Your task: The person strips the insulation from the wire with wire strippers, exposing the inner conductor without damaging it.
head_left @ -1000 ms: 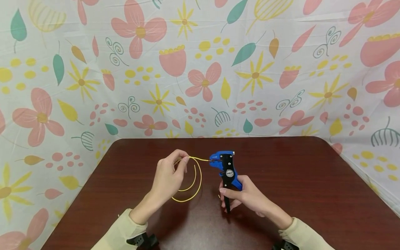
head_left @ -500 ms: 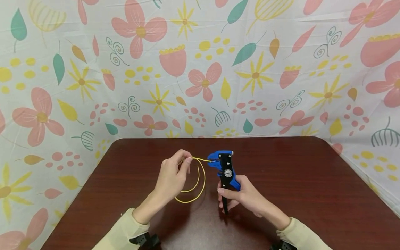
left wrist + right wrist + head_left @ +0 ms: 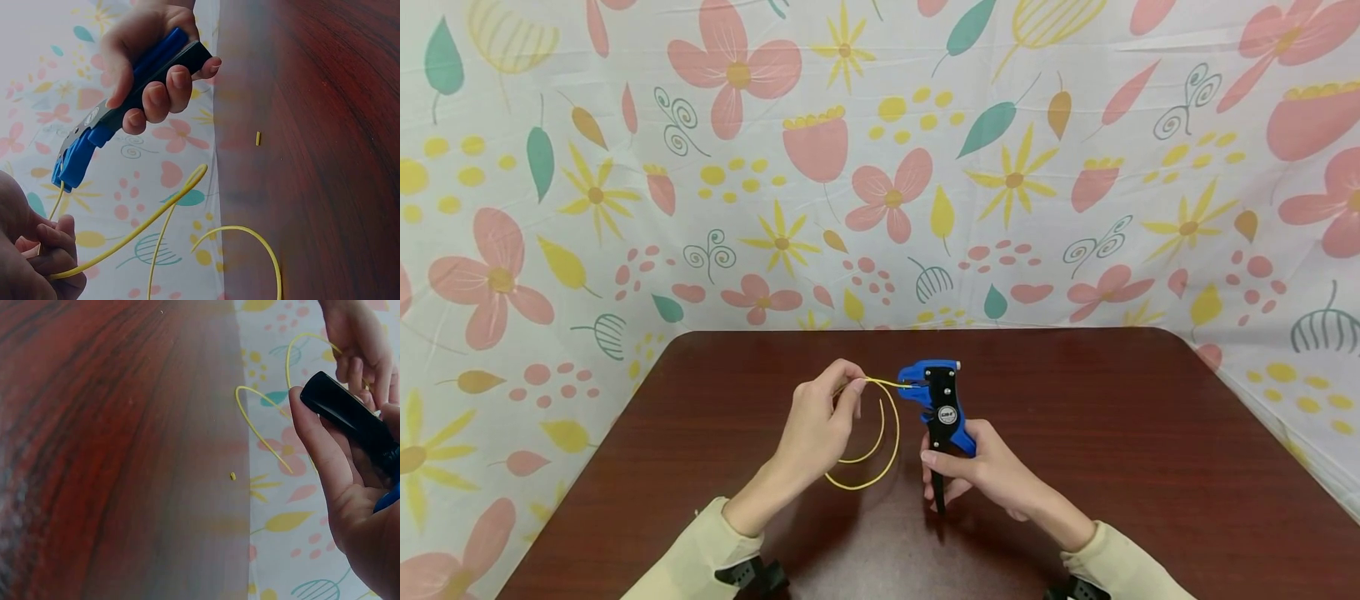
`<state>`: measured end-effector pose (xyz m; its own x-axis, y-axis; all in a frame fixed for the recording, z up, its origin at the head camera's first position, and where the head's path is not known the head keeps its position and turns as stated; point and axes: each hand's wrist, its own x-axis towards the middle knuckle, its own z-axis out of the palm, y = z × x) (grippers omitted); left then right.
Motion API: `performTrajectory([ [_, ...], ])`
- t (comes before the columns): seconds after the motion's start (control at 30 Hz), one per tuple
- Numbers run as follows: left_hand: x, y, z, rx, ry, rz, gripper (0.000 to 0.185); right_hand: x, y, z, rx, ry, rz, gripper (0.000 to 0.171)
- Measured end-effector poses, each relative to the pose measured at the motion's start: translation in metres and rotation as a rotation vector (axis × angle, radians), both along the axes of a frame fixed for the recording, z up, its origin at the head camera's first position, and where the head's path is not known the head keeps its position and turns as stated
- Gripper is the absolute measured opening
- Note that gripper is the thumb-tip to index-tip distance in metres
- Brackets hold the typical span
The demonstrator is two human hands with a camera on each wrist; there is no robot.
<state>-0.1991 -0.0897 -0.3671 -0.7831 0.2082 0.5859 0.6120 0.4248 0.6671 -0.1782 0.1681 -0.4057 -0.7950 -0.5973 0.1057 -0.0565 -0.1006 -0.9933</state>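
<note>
My left hand [image 3: 820, 417] pinches a thin yellow wire [image 3: 880, 442] near one end, above a dark wooden table [image 3: 1120, 467]. The wire's tip lies in the blue head of a wire stripper [image 3: 934, 392], while the rest loops down under the hand. My right hand [image 3: 977, 471] grips the stripper's blue and black handles and holds the tool upright. The left wrist view shows the stripper [image 3: 119, 106], the wire [image 3: 162, 219] and the pinching fingers [image 3: 50, 250]. In the right wrist view the black handle [image 3: 350, 415] lies in the right hand's curled fingers.
A tiny cut piece of yellow insulation [image 3: 257, 138] lies on the table, also seen as a speck [image 3: 232, 476] in the right wrist view. A flower-patterned cloth [image 3: 880, 167] hangs behind and beside the table. Both arms wear beige sleeves [image 3: 700, 558].
Both hands have drifted slightly, the left to the right and the stripper to the left. The wire's tip, just outside the blue head before, now lies inside it.
</note>
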Motion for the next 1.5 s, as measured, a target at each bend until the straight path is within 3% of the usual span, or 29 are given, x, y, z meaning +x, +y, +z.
performTrajectory([
  [0.9,-0.0032,0.0014,-0.0028,-0.029,0.006,0.036,0.011,-0.0013,-0.0001,-0.0021,-0.007,-0.020,0.013,0.026],
  [1.5,-0.0020,0.0035,0.0001,-0.036,-0.027,0.051,0.011,-0.0009,-0.0008,-0.0020,-0.026,-0.003,0.004,0.028],
])
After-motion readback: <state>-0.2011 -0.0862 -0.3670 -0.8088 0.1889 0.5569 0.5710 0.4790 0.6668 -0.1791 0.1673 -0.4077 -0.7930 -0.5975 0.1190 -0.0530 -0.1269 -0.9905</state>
